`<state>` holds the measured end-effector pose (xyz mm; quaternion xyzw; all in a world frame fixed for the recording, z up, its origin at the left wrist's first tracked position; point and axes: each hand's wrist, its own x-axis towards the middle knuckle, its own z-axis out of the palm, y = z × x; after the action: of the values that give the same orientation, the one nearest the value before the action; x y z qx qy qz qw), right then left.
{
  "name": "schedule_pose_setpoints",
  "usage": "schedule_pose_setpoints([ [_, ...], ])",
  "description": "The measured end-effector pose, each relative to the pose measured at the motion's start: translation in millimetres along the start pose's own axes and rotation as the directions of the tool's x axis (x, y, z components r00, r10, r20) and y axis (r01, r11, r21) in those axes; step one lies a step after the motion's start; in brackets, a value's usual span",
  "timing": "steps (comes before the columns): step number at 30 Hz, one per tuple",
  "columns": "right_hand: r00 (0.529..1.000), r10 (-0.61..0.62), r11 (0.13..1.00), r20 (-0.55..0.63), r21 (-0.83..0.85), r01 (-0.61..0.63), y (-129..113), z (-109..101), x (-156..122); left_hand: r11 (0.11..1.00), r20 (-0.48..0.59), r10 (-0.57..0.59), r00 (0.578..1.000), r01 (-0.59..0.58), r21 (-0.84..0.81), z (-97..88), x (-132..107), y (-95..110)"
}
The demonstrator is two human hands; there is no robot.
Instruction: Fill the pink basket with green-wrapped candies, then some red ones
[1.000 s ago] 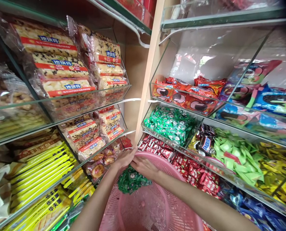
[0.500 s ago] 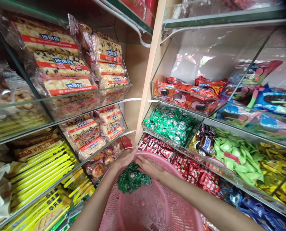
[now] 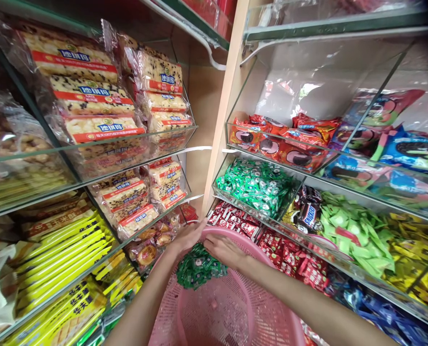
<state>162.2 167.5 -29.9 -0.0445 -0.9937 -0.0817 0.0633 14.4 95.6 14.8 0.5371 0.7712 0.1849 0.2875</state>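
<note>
A pink plastic basket [image 3: 289,315] with perforated walls stands in front of me, tilted so its inside shows. A heap of small green-wrapped candies [image 3: 199,271] lies against its far side. My left hand [image 3: 187,237] is at the far left rim, its fingers stretched out flat beside the heap. On the heap's right side, my right hand [image 3: 223,248] has its fingers bent inward and closed on some candies; the fingertips are partly hidden. More green-wrapped candies [image 3: 255,185] fill a clear shelf bin just beyond the basket.
Bins of red-wrapped sweets [image 3: 289,254], a Snickers bar [image 3: 309,214], light-green packets [image 3: 354,230] and yellow sweets [image 3: 416,254] line the right. Left shelves hold wrapped sachima bars [image 3: 98,101] and yellow packs [image 3: 66,259]. Glass shelf fronts and a wooden post [image 3: 223,110] border the corner.
My right hand has shifted very slightly at the candy heap. Otherwise my left hand, the basket and the shelves look the same.
</note>
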Motion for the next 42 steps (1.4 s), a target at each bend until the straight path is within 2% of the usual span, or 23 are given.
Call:
schedule_pose_setpoints([
  [7,1.0,-0.017,0.999,0.024,0.042,0.016,-6,-17,-14,1.0,-0.004,0.001,1.0,-0.001,0.009,0.2,1,1],
  [12,0.998,-0.048,0.996,0.038,0.082,0.045,-11,-8,-20,1.0,-0.012,0.017,1.0,-0.017,0.002,1.6,2,1],
  [18,0.995,-0.077,0.997,0.064,0.008,0.077,-15,4,-19,1.0,-0.006,0.003,1.0,-0.003,0.03,4.2,3,0],
  [22,0.997,-0.013,1.0,0.076,0.025,0.012,-18,6,-17,1.0,-0.005,-0.006,1.0,0.006,0.027,5.3,3,-3],
  [29,0.986,0.097,0.975,0.133,0.186,-0.121,-13,-1,-17,1.0,-0.004,0.003,1.0,-0.003,0.024,1.4,0,2],
  [33,0.976,0.147,0.968,0.164,0.178,-0.176,-11,-2,-16,1.0,-0.01,-0.002,1.0,0.002,0.029,0.3,0,4],
  [37,0.974,0.145,0.972,0.174,0.158,-0.173,-8,-4,-16,0.999,-0.018,0.012,1.0,-0.011,0.031,0.7,1,2],
  [42,0.98,0.147,0.972,0.133,0.162,-0.168,-1,-9,-10,1.0,-0.02,0.018,1.0,-0.018,0.026,2.9,2,0],
])
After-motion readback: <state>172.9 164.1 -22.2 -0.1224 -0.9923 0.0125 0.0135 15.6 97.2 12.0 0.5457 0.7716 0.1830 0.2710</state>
